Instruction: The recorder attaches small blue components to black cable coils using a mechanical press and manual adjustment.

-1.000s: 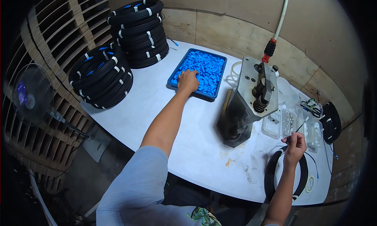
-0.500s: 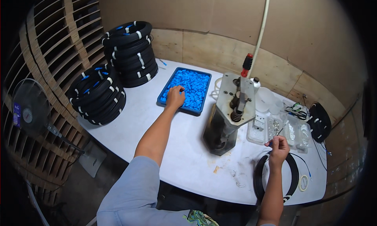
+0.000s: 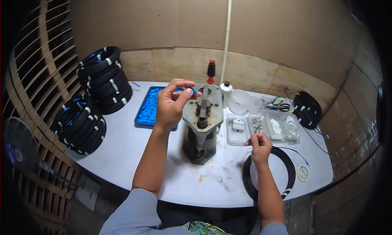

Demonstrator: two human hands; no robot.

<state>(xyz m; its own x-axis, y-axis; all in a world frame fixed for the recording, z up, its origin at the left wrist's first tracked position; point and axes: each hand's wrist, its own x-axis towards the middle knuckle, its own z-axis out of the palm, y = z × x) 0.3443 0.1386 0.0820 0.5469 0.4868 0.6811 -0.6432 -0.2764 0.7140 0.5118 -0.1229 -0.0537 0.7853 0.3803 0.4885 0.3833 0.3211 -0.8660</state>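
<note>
My left hand [image 3: 171, 105] is raised beside the metal press [image 3: 203, 108], pinching a small blue plastic piece [image 3: 194, 91] between thumb and fingertips. Behind that wrist, a dark blue tray [image 3: 138, 121] holds many similar blue pieces [image 3: 148, 106]. My right hand [image 3: 261, 148] is closed on a thin dark cable end [image 3: 256, 130] above a coil of black cable [image 3: 291, 169] on the table. A bit of blue shows at the fingertips of that hand; its shape is too small to make out.
Stacks of black cable coils [image 3: 108, 86] stand on the left. Clear boxes of small parts [image 3: 275, 128], a white bottle [image 3: 226, 94] and round tubs [image 3: 239, 101] sit beyond the right hand. A tape roll [image 3: 303, 173] lies near the right table edge; a fan [image 3: 20, 147] stands left.
My left hand has left the blue tray and come up and right to the press with a small blue piece. My right hand keeps its cable end near the coil. The view has shifted.
</note>
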